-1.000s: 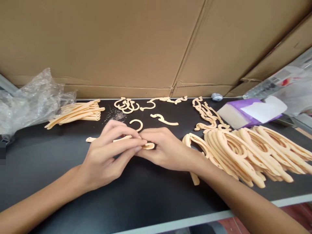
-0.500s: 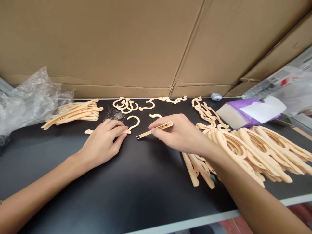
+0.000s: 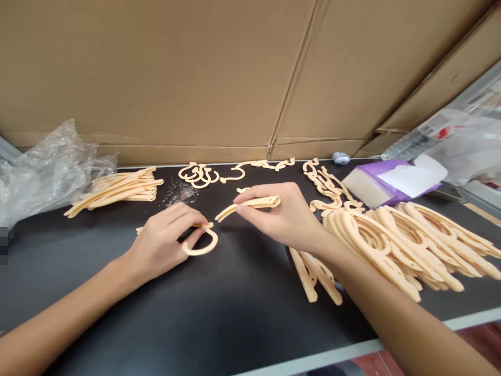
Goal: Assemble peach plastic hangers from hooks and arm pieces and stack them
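My left hand [image 3: 162,235] is closed around a cream hanger arm, most of it hidden behind the fingers. A curved hanger hook [image 3: 201,251] joins the arm's right end and curls toward me. Between the thumb and fingers of my right hand [image 3: 274,214] is a second hanger arm [image 3: 262,202], its split tip pointing left at the hook's base. A small gap separates the two pieces. Just beyond my right fingertips lies another cream piece [image 3: 243,190], partly covered by the hand.
Loose arms [image 3: 121,189] are piled at left beside crumpled clear plastic [image 3: 47,167]. Several hooks [image 3: 199,177] lie along the back near a cardboard wall [image 3: 156,78]. On the right are linked pieces [image 3: 324,183], stacked folded hangers [image 3: 376,235] and a purple tissue pack [image 3: 376,175].
My left hand has turned its piece, so the hook swings from pointing away to curling toward me. The arm in my right hand has rolled, showing its curved side.
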A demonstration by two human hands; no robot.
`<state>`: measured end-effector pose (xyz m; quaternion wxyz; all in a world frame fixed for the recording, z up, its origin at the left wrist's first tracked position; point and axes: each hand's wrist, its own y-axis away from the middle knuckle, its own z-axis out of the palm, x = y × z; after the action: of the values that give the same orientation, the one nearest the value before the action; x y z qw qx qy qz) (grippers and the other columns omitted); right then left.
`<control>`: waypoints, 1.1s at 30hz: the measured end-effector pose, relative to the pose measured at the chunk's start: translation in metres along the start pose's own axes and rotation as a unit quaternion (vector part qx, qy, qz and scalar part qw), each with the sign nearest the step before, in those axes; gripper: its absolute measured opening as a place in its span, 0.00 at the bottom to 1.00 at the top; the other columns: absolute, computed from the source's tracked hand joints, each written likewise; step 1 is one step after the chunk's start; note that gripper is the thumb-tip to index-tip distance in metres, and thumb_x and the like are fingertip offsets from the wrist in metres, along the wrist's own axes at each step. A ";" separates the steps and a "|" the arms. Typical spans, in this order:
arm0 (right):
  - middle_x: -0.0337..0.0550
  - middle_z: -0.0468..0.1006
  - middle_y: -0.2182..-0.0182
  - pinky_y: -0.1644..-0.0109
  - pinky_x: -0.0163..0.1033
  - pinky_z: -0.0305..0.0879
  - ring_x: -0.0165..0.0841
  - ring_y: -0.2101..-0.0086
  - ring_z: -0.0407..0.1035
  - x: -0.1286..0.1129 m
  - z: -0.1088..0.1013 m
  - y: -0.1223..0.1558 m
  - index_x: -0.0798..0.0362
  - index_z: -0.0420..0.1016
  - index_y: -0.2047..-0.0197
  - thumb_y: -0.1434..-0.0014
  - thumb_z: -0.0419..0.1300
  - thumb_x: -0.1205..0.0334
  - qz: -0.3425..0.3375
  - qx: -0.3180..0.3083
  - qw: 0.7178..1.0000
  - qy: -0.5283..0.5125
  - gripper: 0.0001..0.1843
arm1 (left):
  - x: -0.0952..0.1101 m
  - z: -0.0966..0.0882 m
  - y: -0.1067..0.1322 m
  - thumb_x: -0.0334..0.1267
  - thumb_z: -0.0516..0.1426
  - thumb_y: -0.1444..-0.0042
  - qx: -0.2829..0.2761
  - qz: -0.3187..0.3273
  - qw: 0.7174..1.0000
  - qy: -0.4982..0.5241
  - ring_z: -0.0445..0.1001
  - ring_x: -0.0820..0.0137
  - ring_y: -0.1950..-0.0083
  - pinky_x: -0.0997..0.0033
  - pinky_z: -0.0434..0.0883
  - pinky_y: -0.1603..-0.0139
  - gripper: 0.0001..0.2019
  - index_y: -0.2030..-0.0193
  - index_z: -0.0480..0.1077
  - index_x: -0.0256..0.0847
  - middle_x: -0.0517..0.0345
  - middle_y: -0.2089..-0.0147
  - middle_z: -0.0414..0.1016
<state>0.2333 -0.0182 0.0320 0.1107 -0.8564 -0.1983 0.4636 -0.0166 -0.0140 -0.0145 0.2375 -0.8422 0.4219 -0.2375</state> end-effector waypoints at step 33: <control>0.36 0.87 0.68 0.63 0.32 0.73 0.31 0.68 0.80 0.005 0.014 0.003 0.51 0.87 0.67 0.44 0.65 0.71 -0.035 -0.009 0.997 -0.063 0.09 | -0.004 0.000 0.009 0.25 0.55 0.38 -0.023 0.014 0.998 -0.056 0.73 0.68 0.67 0.69 0.70 0.64 0.07 0.60 0.71 0.40 0.57 0.66 0.74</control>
<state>0.2247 -0.0189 0.0194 0.1068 -0.8188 -0.2387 0.5111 -0.0239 -0.0158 -0.0208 0.2442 -0.8536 0.4249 -0.1764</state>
